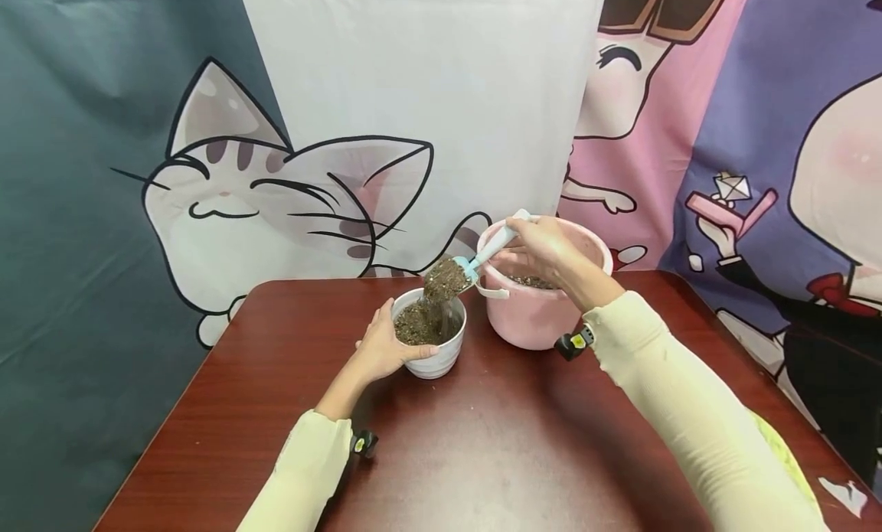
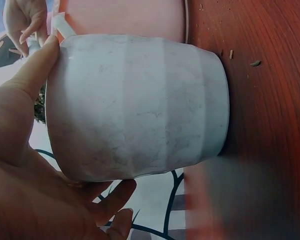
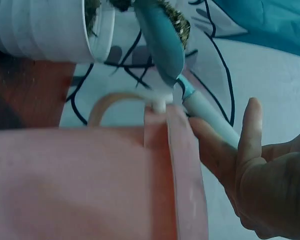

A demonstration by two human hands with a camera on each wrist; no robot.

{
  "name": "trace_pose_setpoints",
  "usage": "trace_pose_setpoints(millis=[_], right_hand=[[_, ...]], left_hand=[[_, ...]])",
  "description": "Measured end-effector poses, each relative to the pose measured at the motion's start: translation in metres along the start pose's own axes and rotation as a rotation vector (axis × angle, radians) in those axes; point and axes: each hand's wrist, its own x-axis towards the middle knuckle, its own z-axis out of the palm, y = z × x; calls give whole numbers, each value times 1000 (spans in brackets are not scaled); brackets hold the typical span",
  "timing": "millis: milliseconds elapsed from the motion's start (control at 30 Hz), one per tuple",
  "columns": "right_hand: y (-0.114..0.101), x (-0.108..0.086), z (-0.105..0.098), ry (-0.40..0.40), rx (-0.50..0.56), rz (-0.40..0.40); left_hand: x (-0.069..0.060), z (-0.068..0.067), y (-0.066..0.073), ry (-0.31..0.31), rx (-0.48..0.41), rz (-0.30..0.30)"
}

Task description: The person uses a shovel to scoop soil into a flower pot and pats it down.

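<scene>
A white ribbed flowerpot [image 1: 434, 361], partly filled with brown soil [image 1: 416, 324], stands on the table. My left hand [image 1: 383, 347] grips its rim from the left, thumb on the near side and fingers around the far side; the left wrist view shows the pot's scuffed wall [image 2: 140, 107]. My right hand [image 1: 544, 247] holds a small trowel by its pale handle [image 1: 498, 243]. The trowel's blue blade [image 3: 162, 42] is heaped with soil [image 1: 446, 279] above the pot, and some soil is falling from it into the pot.
A pink bucket [image 1: 527, 318] with soil inside stands right of the pot, its pale handle [image 1: 492, 291] hanging toward the pot. Small crumbs [image 2: 255, 63] lie on the reddish-brown table [image 1: 482, 455]. At the right edge are a yellow-green rounded object [image 1: 782, 448] and a white scrap [image 1: 844, 495].
</scene>
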Motion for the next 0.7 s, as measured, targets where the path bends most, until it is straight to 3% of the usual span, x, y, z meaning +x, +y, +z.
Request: trace_pose_setpoints(millis=[200, 433, 567, 700], right_hand=[[5, -4, 17, 38, -39, -54], [13, -7, 25, 79, -179, -128], [21, -13, 29, 74, -232, -236], [32, -21, 33, 89, -437, -443]], left_hand=[[0, 0, -1, 1, -3, 3], [-1, 0, -1, 1, 2, 14], [-1, 0, 0, 5, -6, 21], [-1, 0, -1, 3, -16, 24]])
